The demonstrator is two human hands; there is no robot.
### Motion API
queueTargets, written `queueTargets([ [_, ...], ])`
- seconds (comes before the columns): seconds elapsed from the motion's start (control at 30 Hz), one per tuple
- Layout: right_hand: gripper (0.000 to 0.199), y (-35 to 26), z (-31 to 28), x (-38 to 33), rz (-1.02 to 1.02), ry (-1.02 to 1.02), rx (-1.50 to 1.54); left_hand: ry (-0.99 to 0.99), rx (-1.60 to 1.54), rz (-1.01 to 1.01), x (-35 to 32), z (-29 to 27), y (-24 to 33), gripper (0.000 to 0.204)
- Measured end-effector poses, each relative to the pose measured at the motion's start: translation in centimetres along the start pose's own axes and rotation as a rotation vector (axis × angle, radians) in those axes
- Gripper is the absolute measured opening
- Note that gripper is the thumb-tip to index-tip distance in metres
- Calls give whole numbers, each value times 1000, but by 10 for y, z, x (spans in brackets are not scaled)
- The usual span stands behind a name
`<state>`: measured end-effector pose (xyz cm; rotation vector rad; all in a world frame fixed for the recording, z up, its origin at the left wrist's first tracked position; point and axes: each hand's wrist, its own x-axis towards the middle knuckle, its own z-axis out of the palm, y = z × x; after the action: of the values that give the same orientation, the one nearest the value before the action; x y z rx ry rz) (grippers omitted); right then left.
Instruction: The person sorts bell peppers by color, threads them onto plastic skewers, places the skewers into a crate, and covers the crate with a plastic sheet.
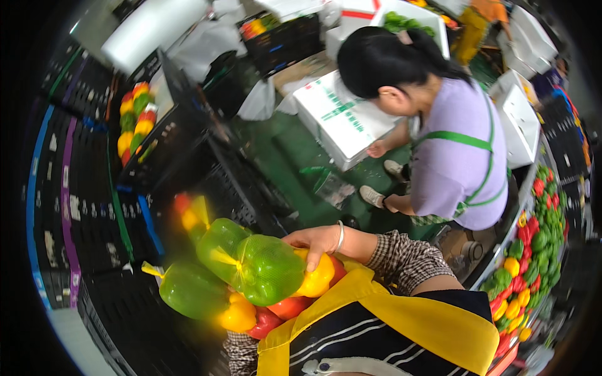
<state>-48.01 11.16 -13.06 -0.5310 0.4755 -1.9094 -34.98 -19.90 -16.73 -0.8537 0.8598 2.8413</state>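
Against my chest rests a bundle of bell peppers in net bags, their necks tied with yellow strips. Green bell peppers [269,269] are at the front, with another green net-bagged pepper [193,291] to the left. Yellow bell peppers [316,276] and red bell peppers [290,307] show among them. My right hand [316,243], with a white bangle at the wrist, is closed over the top of the bundle, thumb pressed to a yellow pepper. Below the bundle only my left sleeve [241,351] shows; the peppers hide that hand.
Black crates [94,219] are stacked on the left, one holding bagged peppers [135,125]. A person in a lilac shirt [454,150] bends over a white foam box [342,119]. Loose peppers [527,269] fill a bin on the right. A plastic bag [332,188] lies on the green floor.
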Motion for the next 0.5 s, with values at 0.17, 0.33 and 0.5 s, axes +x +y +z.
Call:
queueTargets([
  [0.17,70,-13,-25,-4,149,-82,57,122,-30,99,-26,18,-34,53],
  [0.33,80,-54,-60,-41,199,-74,51,106,-62,85,23,65,-86,53],
  [0.5,68,-99,-78,-85,183,88,10,42,-124,67,59,106,-118,53],
])
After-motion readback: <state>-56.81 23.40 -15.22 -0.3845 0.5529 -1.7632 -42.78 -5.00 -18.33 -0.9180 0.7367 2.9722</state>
